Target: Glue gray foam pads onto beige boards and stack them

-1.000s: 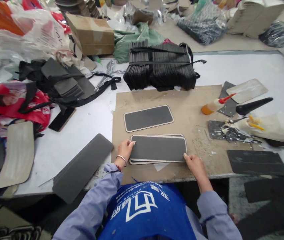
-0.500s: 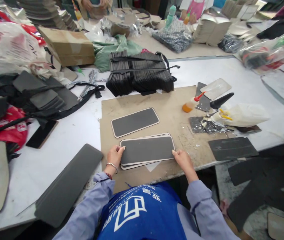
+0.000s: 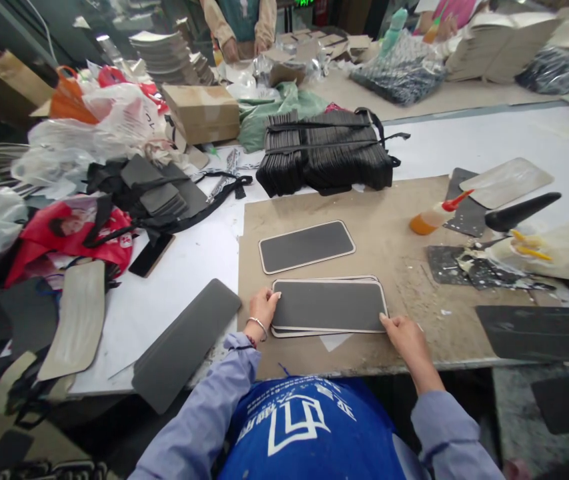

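A dark grey rounded panel with a pale rim [image 3: 328,305] lies on top of a few similar panels, whose edges stick out slightly askew beneath it. My left hand [image 3: 263,308] grips its left end, thumb on top and the other fingers at the edge. At the lower right corner, my right hand [image 3: 404,333] pinches the panel the same way. Just beyond them a single pale-rimmed panel [image 3: 307,247] rests tilted on the brown board [image 3: 379,247]. To the left, a fanned pile of plain dark panels [image 3: 187,343] reaches over the table's front edge.
A strapped bundle of black pieces [image 3: 327,150] stands behind the board. On the right are an orange-filled bottle [image 3: 431,217] with a red nozzle, a black handle [image 3: 521,212] and a whitish container [image 3: 554,247]. A phone [image 3: 151,255] and bags lie left. Another person [image 3: 239,30] stands across the table.
The view has swung left, so everything appears farther right and more of the left side shows. Both hands keep their hold on the top panel, which stays in place on the stack.
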Action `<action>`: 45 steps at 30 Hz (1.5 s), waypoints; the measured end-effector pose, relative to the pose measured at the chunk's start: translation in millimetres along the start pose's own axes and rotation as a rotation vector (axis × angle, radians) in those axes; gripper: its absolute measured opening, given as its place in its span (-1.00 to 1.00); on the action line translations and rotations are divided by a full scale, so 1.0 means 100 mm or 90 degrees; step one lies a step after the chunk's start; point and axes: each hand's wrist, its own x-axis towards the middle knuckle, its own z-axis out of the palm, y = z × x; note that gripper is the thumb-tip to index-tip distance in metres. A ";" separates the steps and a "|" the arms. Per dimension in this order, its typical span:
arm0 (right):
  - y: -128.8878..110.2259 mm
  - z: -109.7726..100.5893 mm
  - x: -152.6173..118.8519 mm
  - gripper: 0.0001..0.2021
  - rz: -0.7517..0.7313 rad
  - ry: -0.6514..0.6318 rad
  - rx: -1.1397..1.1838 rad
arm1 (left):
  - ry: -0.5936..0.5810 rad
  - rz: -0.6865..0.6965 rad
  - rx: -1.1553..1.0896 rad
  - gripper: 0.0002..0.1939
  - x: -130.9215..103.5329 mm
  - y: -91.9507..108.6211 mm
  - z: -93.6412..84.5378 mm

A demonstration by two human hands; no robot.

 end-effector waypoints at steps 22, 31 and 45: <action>0.09 -0.07 0.00 -0.49 0.052 0.095 0.066 | -0.046 0.461 0.331 -0.42 -0.18 0.12 0.36; -0.78 0.32 0.04 -0.47 -0.515 0.261 -0.018 | -0.051 0.457 0.365 -0.41 -0.17 0.10 0.37; -0.01 0.04 0.16 -0.64 -0.261 0.314 0.059 | 0.051 0.262 0.047 -0.45 -0.18 -0.02 0.31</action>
